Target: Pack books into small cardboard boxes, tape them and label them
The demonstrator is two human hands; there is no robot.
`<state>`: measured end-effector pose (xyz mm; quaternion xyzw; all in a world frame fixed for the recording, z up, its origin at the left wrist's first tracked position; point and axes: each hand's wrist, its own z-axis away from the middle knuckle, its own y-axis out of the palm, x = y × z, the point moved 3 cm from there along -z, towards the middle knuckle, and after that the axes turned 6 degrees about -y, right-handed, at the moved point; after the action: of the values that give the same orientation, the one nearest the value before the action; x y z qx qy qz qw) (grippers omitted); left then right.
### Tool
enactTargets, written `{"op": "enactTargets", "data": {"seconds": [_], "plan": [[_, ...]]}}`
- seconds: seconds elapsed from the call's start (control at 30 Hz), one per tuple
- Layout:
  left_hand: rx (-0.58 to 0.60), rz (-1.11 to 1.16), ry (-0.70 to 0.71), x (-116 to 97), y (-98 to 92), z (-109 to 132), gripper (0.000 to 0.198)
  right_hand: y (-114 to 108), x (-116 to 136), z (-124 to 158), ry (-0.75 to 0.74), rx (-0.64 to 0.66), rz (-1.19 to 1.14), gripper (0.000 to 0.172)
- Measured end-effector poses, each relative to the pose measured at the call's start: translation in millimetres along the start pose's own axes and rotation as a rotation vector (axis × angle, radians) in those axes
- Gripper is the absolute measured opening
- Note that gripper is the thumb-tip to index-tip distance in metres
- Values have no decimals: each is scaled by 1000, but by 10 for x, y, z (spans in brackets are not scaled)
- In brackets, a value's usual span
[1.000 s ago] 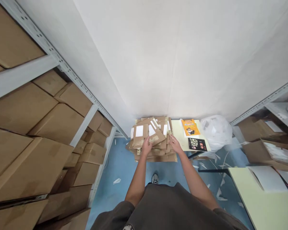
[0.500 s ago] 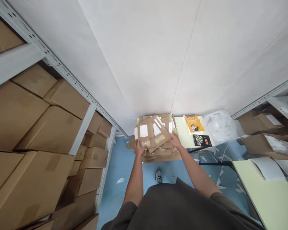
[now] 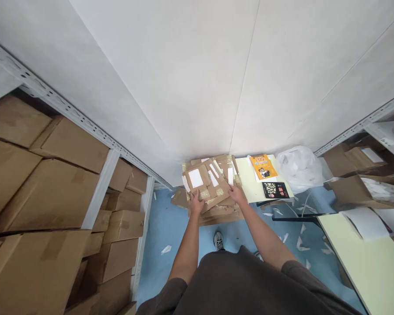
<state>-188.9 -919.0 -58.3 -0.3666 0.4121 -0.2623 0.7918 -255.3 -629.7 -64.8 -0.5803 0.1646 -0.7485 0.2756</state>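
Mostly flattened already: a heap of cardboard mailers (image 3: 220,215), scraps of tape and white label patches showing on top, the uppermost sheet (image 3: 206,180) lying skewed across the rest. Edges ragged and overlapping, nothing squared or bundled so far, and no tied stack in view.

Left hand (image 3: 195,203) at the near edge of the heap, its fingers (image 3: 193,197) curled over the uppermost sheet, whether pinching or only pressing impossible to tell from this angle. Right hand (image 3: 237,195) at the sheet's right corner, fingers (image 3: 233,190) spread on the cardboard, loose rather than clenched.

Just right of the heap, a pale yellow table (image 3: 246,188) bearing an orange booklet (image 3: 263,166) and a black booklet (image 3: 275,190), with a white plastic bag (image 3: 298,168) beyond them. Below the heap, a blue floor (image 3: 160,223) strewn with white paper scraps (image 3: 166,250). Well left of the heap, steel shelving (image 3: 100,190) packed with brown cartons (image 3: 52,192). Directly behind the heap, a white wall (image 3: 164,78). Well right of the heap and nearer the camera, a second pale yellow table (image 3: 364,267).
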Motion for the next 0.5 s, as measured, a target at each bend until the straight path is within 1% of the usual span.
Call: {"op": "enactTargets", "data": {"seconds": [0.07, 0.2, 0.27, 0.33, 0.4, 0.43, 0.5], "plan": [[20, -41, 17, -15, -27, -62, 84, -30, -50, 28, 12, 62, 193, 27], [96, -102, 40, -55, -131, -203, 89, -101, -148, 26, 41, 161, 265, 17], [118, -128, 37, -90, -170, -211, 89, -126, -188, 8, 45, 172, 272, 18], [85, -178, 52, -146, -180, -146, 85, -144, -225, -6, 38, 102, 238, 25], [35, -256, 110, -225, -134, -19, 86, -144, -264, -4, 28, -7, 158, 34], [27, -301, 156, -269, -86, 57, 89, -132, -285, 2, 24, -46, 115, 36], [60, -385, 253, -347, 49, 203, 98, -88, -319, 19, 12, -70, 61, 35]]}}
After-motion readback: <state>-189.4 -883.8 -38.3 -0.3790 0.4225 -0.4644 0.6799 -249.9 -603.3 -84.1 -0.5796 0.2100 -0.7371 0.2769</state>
